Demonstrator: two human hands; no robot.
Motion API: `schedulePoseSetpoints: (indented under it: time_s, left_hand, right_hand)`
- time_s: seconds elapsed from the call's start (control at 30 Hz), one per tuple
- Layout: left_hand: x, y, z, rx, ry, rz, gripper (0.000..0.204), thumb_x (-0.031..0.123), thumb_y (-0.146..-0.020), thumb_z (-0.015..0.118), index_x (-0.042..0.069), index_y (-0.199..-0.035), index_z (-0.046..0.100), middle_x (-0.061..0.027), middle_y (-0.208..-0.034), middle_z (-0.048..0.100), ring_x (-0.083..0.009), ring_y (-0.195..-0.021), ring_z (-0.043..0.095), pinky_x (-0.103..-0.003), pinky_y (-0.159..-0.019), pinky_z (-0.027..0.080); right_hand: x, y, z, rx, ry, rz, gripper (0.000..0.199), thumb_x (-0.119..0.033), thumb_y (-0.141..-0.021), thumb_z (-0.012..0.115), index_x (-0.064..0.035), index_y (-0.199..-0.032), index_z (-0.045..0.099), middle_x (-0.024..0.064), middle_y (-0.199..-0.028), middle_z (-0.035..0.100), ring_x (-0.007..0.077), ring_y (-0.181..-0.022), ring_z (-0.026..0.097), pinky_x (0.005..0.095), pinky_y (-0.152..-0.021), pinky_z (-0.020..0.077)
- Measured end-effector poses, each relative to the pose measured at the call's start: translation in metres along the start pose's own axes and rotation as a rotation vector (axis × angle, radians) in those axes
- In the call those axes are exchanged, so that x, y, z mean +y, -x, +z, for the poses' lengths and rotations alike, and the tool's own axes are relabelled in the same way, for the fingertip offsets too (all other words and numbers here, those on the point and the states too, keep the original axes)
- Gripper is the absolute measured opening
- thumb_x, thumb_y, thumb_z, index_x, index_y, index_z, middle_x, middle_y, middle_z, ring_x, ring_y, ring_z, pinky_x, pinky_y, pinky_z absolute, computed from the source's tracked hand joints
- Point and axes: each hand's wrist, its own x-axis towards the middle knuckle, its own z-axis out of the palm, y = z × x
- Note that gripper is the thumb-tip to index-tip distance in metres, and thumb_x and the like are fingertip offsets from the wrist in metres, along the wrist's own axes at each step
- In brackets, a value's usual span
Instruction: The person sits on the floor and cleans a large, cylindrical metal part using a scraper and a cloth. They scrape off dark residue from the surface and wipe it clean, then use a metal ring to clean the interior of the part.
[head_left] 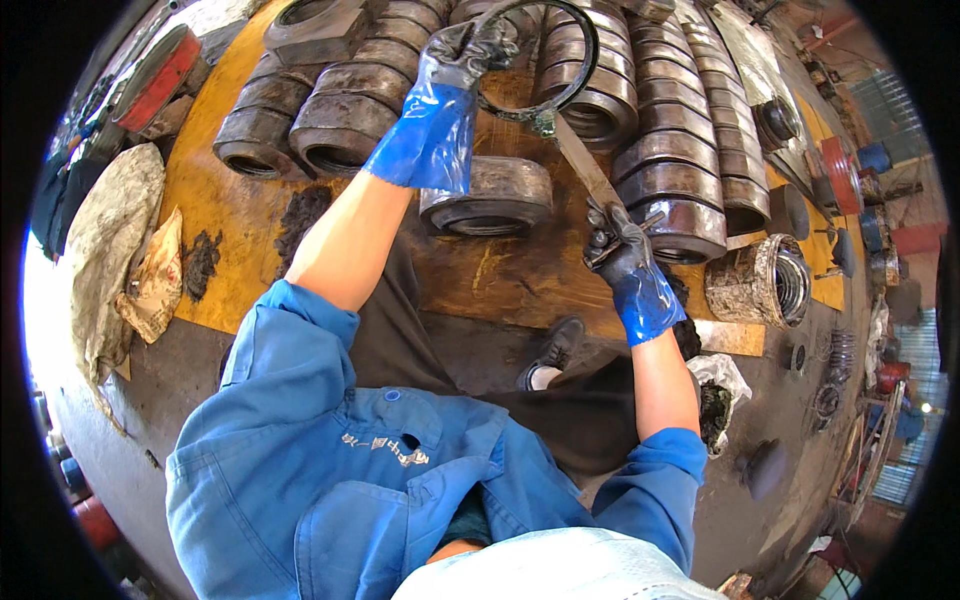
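My left hand (462,58), in a blue glove blackened with grease, is closed on the left side of a thin dark ring (592,62) held up over the bench. In my right hand (622,248), gloved the same way, is a flat, straight metal scraper-like tool (585,165). A clump of greenish-black grease covers its far tip, which meets the lower edge of the ring. Below the ring, a short, thick metal sleeve (488,185) lies alone on the bench.
Rows of greasy metal sleeves (668,150) line the back of the yellow-brown bench (480,280). A grease-smeared bucket (735,285) lies tipped at the right. Dark grease lumps (203,265) and a pale sack (115,230) are at the left. My shoe (560,345) shows below the bench edge.
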Motion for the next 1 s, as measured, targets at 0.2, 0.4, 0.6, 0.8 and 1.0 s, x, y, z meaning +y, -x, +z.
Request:
schedulePoseSetpoints:
  time_s: [0.2, 0.4, 0.6, 0.8, 1.0]
  left_hand:
    - [-0.011, -0.009, 0.022, 0.012, 0.070, -0.011, 0.020, 0.016, -0.094, 0.063, 0.002, -0.108, 0.064, -0.0076, -0.094, 0.062, -0.0157, -0.082, 0.056, -0.032, -0.072, 0.044]
    - [-0.017, -0.010, 0.040, 0.016, 0.102, -0.015, 0.022, 0.015, -0.095, 0.061, 0.001, -0.111, 0.063, -0.0089, -0.098, 0.061, -0.0170, -0.086, 0.056, -0.032, -0.076, 0.044]
    - [-0.016, -0.010, 0.042, 0.018, 0.113, 0.003, 0.024, 0.015, -0.095, 0.059, 0.000, -0.114, 0.061, -0.0102, -0.102, 0.061, -0.0183, -0.090, 0.056, -0.033, -0.079, 0.043]
    - [-0.019, -0.013, 0.033, -0.010, 0.112, 0.034, 0.026, 0.014, -0.096, 0.057, -0.001, -0.116, 0.060, -0.0115, -0.106, 0.060, -0.0196, -0.094, 0.056, -0.034, -0.083, 0.043]
    - [-0.032, -0.020, 0.003, -0.072, 0.072, 0.097, 0.027, 0.014, -0.097, 0.056, -0.002, -0.119, 0.058, -0.0128, -0.110, 0.059, -0.0209, -0.097, 0.056, -0.035, -0.086, 0.043]
  right_hand:
    - [-0.021, 0.020, -0.019, -0.061, 0.007, -0.077, 0.027, -0.033, -0.096, 0.063, -0.0161, -0.117, 0.066, 0.0035, -0.088, 0.073, 0.0141, -0.061, 0.059, 0.0334, -0.053, 0.0445]
    - [-0.026, 0.047, -0.031, 0.000, 0.050, -0.133, 0.029, -0.035, -0.094, 0.064, -0.0174, -0.117, 0.066, 0.0040, -0.088, 0.072, 0.0148, -0.062, 0.058, 0.0336, -0.053, 0.0437]
    - [-0.042, 0.074, -0.041, 0.079, -0.024, -0.242, 0.022, -0.032, -0.092, 0.067, -0.0150, -0.106, 0.067, 0.0048, -0.088, 0.071, 0.0148, -0.056, 0.056, 0.0280, -0.048, 0.0441]
    - [-0.118, 0.121, -0.123, 0.124, -0.222, -0.441, 0.014, -0.030, -0.092, 0.066, -0.0186, -0.100, 0.069, 0.0045, -0.095, 0.072, 0.0151, -0.063, 0.061, 0.0314, -0.053, 0.0478]
    - [-0.145, 0.240, -0.229, 0.372, -0.081, -0.569, 0.026, -0.036, -0.096, 0.058, -0.0148, -0.108, 0.067, 0.0090, -0.099, 0.072, 0.0185, -0.068, 0.061, 0.0336, -0.057, 0.0474]
